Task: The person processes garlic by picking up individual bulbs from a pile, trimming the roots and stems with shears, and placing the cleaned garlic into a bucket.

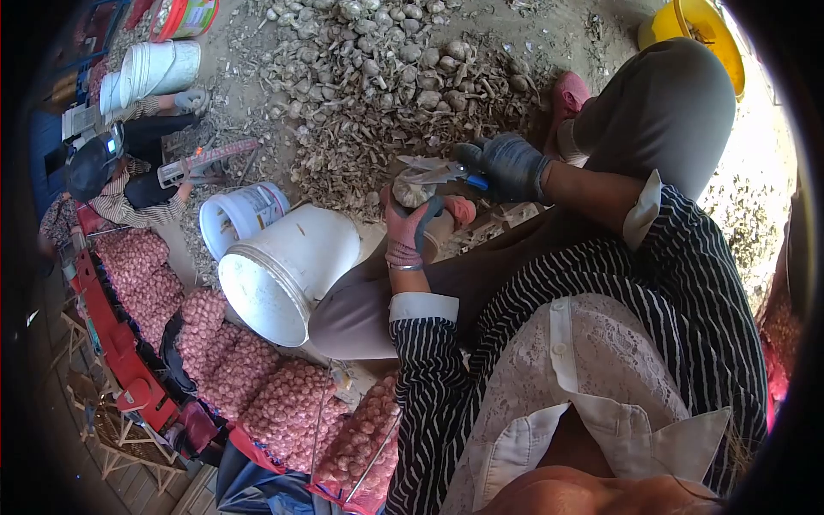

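My left hand (pixel 409 230), in a pink and grey glove, is closed around a garlic bulb (pixel 412 190) above my lap. In a dark grey glove, my right hand (pixel 508 168) grips a pair of shears (pixel 436 172) with a blue handle part. The metal blades point left and overlap the top of the bulb, right by its stem. Beyond both hands, a heap of garlic bulbs (pixel 365 64) lies on the ground, with dry cut stems (pixel 343 154) scattered at its near side.
A white bucket (pixel 287 266) lies tilted by my left knee, with a smaller white bucket (pixel 236 219) beyond it. Net sacks of garlic (pixel 283 403) line the left side. Another person (pixel 120 167) sits at far left. A yellow bucket (pixel 717 43) stands at upper right.
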Available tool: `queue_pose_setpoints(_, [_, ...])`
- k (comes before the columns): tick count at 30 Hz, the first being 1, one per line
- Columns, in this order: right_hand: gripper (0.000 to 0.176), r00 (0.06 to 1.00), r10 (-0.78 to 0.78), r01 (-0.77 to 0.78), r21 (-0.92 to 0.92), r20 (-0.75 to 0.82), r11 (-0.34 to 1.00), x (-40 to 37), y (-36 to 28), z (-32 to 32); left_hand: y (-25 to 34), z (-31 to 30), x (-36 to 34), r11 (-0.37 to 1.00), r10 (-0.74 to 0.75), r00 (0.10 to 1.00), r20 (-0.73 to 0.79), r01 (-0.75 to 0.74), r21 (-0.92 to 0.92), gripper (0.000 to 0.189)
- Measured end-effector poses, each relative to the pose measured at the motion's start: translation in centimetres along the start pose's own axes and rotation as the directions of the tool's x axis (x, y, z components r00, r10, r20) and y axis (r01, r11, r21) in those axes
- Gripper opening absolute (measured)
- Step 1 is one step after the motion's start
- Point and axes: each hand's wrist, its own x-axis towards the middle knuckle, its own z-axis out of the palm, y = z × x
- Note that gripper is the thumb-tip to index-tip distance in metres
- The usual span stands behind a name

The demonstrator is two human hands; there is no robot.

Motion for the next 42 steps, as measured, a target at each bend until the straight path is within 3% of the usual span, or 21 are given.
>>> queue_pose_setpoints(4, [0.036, 0.996, 0.001, 0.016, -0.182, 0.089, 0.983, 2.3, 0.3, 1.3, -0.3, -0.1, -0.1, 0.998, -0.066, 0.996, 0.065, 0.065, 0.013, 0.06])
queue_pose_setpoints(8, [0.027, 0.97, 0.121, -0.131, 0.032, 0.211, 0.991, 3.4, 1.5, 1.9, 0.5, -2.9, -4.7, 0.958, 0.266, 0.931, -0.249, -0.284, -0.037, 0.045])
queue_pose_setpoints(9, [0.025, 0.972, 0.16, -0.174, 0.069, 0.171, 0.982, 3.6, 1.4, 1.8, 3.6, -1.8, -6.4, 0.903, 0.331, 0.883, -0.331, -0.399, -0.161, 0.047])
queue_pose_setpoints(11, [0.023, 0.976, 0.164, -0.187, 0.165, 0.143, 0.968, 3.9, 0.9, 1.8, 6.4, -3.5, -8.1, 0.38, 0.527, 0.751, -0.398, -0.628, -0.68, 0.044])
queue_pose_setpoints(12, [0.021, 0.977, 0.179, -0.204, 0.268, 0.112, 0.942, 3.9, 0.9, 1.8, 7.0, -3.5, -8.1, 0.372, 0.523, 0.746, -0.412, -0.635, -0.677, 0.044])
queue_pose_setpoints(14, [0.02, 0.989, 0.144, -0.148, 0.325, 0.034, 0.934, 4.2, 2.8, 4.7, 7.8, -3.6, -7.8, 0.244, 0.356, 0.523, -0.774, -0.852, -0.464, 0.048])
queue_pose_setpoints(16, [0.02, 0.975, 0.217, -0.214, 0.502, 0.054, 0.838, 5.1, 3.4, 5.7, 7.2, -4.7, -6.5, 0.332, 0.334, 0.541, -0.771, -0.834, -0.442, 0.044])
queue_pose_setpoints(17, [0.02, 0.974, 0.219, -0.216, 0.506, 0.056, 0.835, 5.3, 4.0, 6.2, 6.6, -5.3, -5.1, 0.414, 0.314, 0.567, -0.761, -0.803, -0.428, 0.04])
queue_pose_setpoints(19, [0.021, 0.919, 0.332, -0.39, 0.612, 0.212, 0.689, 4.5, 3.1, 5.0, 0.7, -8.4, 0.4, 0.786, -0.135, 0.702, -0.699, -0.354, -0.507, 0.037])
queue_pose_setpoints(21, [0.024, 0.925, 0.332, -0.377, 0.572, 0.187, 0.728, 3.7, 2.6, 4.2, -2.7, -9.6, 4.6, 0.939, -0.272, 0.62, -0.736, 0.002, -0.345, 0.034])
queue_pose_setpoints(23, [0.034, 0.91, 0.341, -0.415, 0.498, 0.236, 0.762, 4.0, 1.8, 2.2, -12.2, -15.5, 8.3, 0.945, -0.324, 0.604, -0.728, 0.236, -0.226, 0.034])
queue_pose_setpoints(25, [0.037, 0.901, 0.36, -0.434, 0.514, 0.244, 0.74, 3.7, 1.5, 1.5, -11.9, -14.9, 9.5, 0.753, -0.105, 0.631, -0.769, 0.555, 0.352, 0.037])
queue_pose_setpoints(26, [0.04, 0.895, 0.37, -0.446, 0.527, 0.249, 0.723, 3.7, 1.6, 1.5, -11.6, -14.7, 10.2, 0.753, -0.105, 0.641, -0.76, 0.551, 0.361, 0.037])
queue_pose_setpoints(28, [0.043, 0.892, 0.389, -0.451, 0.514, 0.23, 0.73, 3.1, 2.3, 2.2, -11.0, -14.1, 10.6, 0.395, -0.208, 0.572, -0.793, 0.791, 0.467, 0.047])
queue_pose_setpoints(29, [0.045, 0.893, 0.395, -0.448, 0.503, 0.215, 0.739, 2.9, 2.5, 2.6, -11.2, -13.1, 10.7, 0.479, -0.085, 0.429, -0.899, 0.809, 0.341, 0.047])
queue_pose_setpoints(30, [0.045, 0.89, 0.4, -0.454, 0.502, 0.219, 0.736, 2.9, 2.5, 2.6, -12.6, -14.2, 10.9, 0.476, -0.09, 0.432, -0.898, 0.811, 0.342, 0.047])
queue_pose_setpoints(33, [0.04, 0.873, 0.42, -0.487, 0.509, 0.25, 0.71, 3.0, 2.1, 1.9, -12.3, -15.9, 10.6, 0.446, -0.132, 0.593, -0.794, 0.751, 0.487, 0.054])
queue_pose_setpoints(35, [0.041, 0.873, 0.425, -0.488, 0.452, 0.241, 0.747, 3.1, 1.8, 1.5, -12.2, -16.1, 10.5, 0.961, -0.254, 0.701, -0.666, 0.264, -0.088, 0.042])
queue_pose_setpoints(36, [0.041, 0.876, 0.421, -0.481, 0.456, 0.234, 0.749, 3.2, 1.8, 1.5, -10.6, -15.1, 10.6, 0.963, -0.245, 0.703, -0.668, 0.257, -0.082, 0.042])
queue_pose_setpoints(38, [0.041, 0.912, 0.365, -0.41, 0.411, 0.186, 0.814, 3.5, 1.8, 1.8, -4.2, -10.5, 10.3, 0.871, -0.127, 0.854, -0.504, -0.147, -0.468, 0.04])
queue_pose_setpoints(42, [0.038, 0.939, 0.306, -0.344, 0.387, 0.159, 0.855, 3.8, 1.6, 1.9, 3.6, -2.7, 8.7, 0.673, 0.107, 0.952, -0.286, -0.281, -0.684, 0.031])
